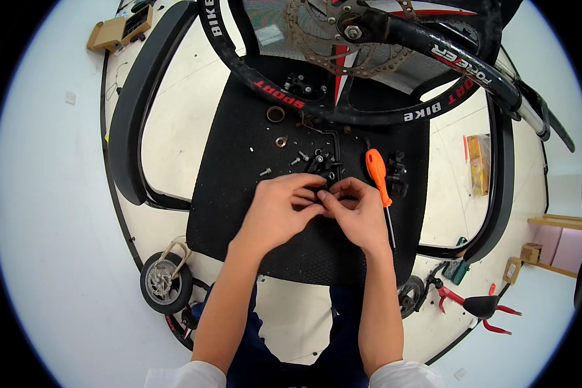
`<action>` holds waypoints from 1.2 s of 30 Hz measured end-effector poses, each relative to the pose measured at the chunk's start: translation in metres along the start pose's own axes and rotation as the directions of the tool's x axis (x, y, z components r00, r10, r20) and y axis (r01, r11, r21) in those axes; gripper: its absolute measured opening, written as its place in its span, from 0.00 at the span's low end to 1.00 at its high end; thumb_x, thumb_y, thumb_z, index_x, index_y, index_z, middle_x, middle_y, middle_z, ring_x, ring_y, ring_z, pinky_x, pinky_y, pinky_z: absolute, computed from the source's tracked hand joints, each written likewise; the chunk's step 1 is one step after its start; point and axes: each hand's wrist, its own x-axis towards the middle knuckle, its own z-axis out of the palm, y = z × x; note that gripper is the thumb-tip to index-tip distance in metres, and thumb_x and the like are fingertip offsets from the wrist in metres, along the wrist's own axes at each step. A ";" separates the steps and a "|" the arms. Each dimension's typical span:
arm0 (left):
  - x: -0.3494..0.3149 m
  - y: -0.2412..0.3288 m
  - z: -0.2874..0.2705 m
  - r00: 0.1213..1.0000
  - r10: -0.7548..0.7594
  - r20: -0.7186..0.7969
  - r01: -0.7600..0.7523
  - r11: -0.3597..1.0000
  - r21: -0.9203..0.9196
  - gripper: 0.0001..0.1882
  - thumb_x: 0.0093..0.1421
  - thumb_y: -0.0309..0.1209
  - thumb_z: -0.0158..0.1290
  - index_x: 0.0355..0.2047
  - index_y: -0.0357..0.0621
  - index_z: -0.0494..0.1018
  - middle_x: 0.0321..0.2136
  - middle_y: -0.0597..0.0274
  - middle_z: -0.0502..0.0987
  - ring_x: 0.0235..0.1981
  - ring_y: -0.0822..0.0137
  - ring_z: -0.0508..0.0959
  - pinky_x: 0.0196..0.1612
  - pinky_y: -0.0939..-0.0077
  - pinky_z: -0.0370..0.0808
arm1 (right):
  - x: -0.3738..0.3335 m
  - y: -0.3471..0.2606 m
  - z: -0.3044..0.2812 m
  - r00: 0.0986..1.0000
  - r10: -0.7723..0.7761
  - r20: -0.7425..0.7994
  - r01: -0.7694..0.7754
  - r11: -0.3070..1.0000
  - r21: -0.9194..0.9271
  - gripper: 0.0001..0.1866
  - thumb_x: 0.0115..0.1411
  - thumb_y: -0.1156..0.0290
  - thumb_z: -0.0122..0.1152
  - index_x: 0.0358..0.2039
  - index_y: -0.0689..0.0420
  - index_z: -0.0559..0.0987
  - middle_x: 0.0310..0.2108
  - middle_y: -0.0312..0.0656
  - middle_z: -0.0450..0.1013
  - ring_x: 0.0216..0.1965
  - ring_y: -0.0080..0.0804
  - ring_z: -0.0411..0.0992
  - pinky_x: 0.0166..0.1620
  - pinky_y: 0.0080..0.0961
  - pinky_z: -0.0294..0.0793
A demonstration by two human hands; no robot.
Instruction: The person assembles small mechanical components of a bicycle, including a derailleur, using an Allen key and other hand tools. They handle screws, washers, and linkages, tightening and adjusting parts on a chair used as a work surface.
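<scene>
My left hand (271, 210) and my right hand (359, 216) meet fingertip to fingertip low over the black chair seat (291, 258). Both are closed in a pinch; the small piece between them is mostly hidden by the fingers. Just beyond the fingertips lies a black metal bike part (317, 161), touching or very near them. An L-shaped hex key (337, 145) rests beside it. Right of my right hand is a screwdriver with an orange handle (376, 169), its shaft toward me. Several silver bolts (265, 172) are scattered left of the black part.
A black wheel (375, 118) with a brake disc (304, 45) and fork leg (446, 58) covers the seat's far end. A copper-coloured washer (281, 141), a brown ring (275, 114) and black parts (398, 171) lie around. Armrests (155, 103) flank both sides. A small wheel (166, 282) stands on the floor.
</scene>
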 end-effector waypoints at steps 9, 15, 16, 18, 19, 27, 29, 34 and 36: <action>0.003 -0.014 -0.011 0.991 0.096 -0.089 -0.054 0.920 0.389 0.19 0.49 0.26 0.67 0.43 0.35 0.79 0.30 0.56 0.78 0.24 0.69 0.75 0.28 0.76 0.73 | -0.006 -0.008 -0.003 0.995 -0.085 -0.054 0.079 0.991 -0.110 0.13 0.53 0.72 0.73 0.33 0.67 0.80 0.25 0.38 0.75 0.25 0.21 0.77 0.32 0.18 0.77; 0.007 -0.021 0.002 0.984 0.120 -0.135 -0.050 0.898 0.436 0.14 0.53 0.21 0.63 0.41 0.34 0.80 0.28 0.55 0.78 0.24 0.66 0.78 0.30 0.74 0.75 | -0.008 -0.007 0.004 0.991 -0.094 -0.099 0.084 0.991 -0.108 0.12 0.52 0.74 0.73 0.33 0.68 0.80 0.25 0.39 0.76 0.26 0.22 0.78 0.32 0.19 0.79; 0.007 -0.018 0.002 0.987 0.087 -0.137 -0.029 0.927 0.374 0.12 0.54 0.21 0.62 0.40 0.33 0.80 0.28 0.55 0.79 0.26 0.66 0.80 0.31 0.75 0.76 | -0.008 -0.006 0.003 0.990 -0.095 -0.108 0.084 0.991 -0.101 0.12 0.52 0.75 0.73 0.33 0.68 0.80 0.26 0.40 0.76 0.27 0.22 0.79 0.32 0.19 0.80; 0.005 -0.016 -0.001 0.990 0.011 -0.139 0.024 0.968 0.252 0.10 0.55 0.19 0.60 0.39 0.31 0.80 0.29 0.54 0.81 0.29 0.67 0.83 0.33 0.78 0.78 | -0.008 -0.008 0.005 0.990 -0.091 -0.107 0.083 0.994 -0.076 0.12 0.53 0.76 0.73 0.35 0.68 0.79 0.27 0.39 0.76 0.29 0.22 0.79 0.35 0.17 0.80; 0.005 -0.014 -0.001 0.985 -0.064 -0.161 0.093 0.980 0.178 0.10 0.56 0.19 0.60 0.39 0.30 0.80 0.31 0.54 0.81 0.31 0.67 0.83 0.35 0.78 0.79 | -0.008 -0.009 0.006 0.990 -0.089 -0.108 0.082 0.995 -0.062 0.12 0.53 0.77 0.73 0.35 0.68 0.79 0.28 0.39 0.76 0.31 0.22 0.79 0.36 0.17 0.81; 0.005 -0.028 0.005 0.959 -0.198 -0.204 0.197 0.980 -0.023 0.16 0.53 0.20 0.60 0.44 0.29 0.77 0.38 0.46 0.82 0.32 0.62 0.86 0.36 0.74 0.81 | -0.009 -0.013 0.017 0.968 -0.188 -0.165 0.178 0.981 -0.073 0.09 0.49 0.82 0.71 0.31 0.70 0.79 0.33 0.44 0.74 0.32 0.31 0.82 0.36 0.23 0.84; 0.003 -0.022 0.007 0.966 -0.207 -0.153 0.215 0.976 0.042 0.20 0.53 0.20 0.61 0.47 0.31 0.75 0.39 0.49 0.82 0.33 0.65 0.85 0.37 0.77 0.81 | -0.009 -0.013 0.015 0.968 -0.192 -0.160 0.176 0.978 -0.109 0.10 0.49 0.82 0.71 0.31 0.69 0.79 0.31 0.45 0.76 0.32 0.31 0.82 0.37 0.23 0.84; 0.003 -0.010 0.017 0.980 -0.111 -0.162 0.156 0.942 0.296 0.21 0.50 0.19 0.62 0.47 0.36 0.74 0.34 0.52 0.82 0.26 0.66 0.84 0.31 0.77 0.79 | -0.010 -0.013 0.013 0.965 -0.205 -0.161 0.189 0.976 -0.109 0.10 0.49 0.81 0.71 0.31 0.70 0.79 0.33 0.45 0.74 0.33 0.33 0.82 0.38 0.25 0.85; 0.005 -0.016 0.018 0.983 -0.020 -0.182 0.080 0.941 0.328 0.20 0.51 0.21 0.61 0.46 0.36 0.73 0.30 0.50 0.80 0.24 0.58 0.82 0.32 0.66 0.78 | -0.009 -0.013 0.014 0.960 -0.227 -0.166 0.205 0.969 -0.139 0.10 0.49 0.81 0.71 0.31 0.70 0.79 0.33 0.45 0.74 0.33 0.34 0.82 0.38 0.25 0.85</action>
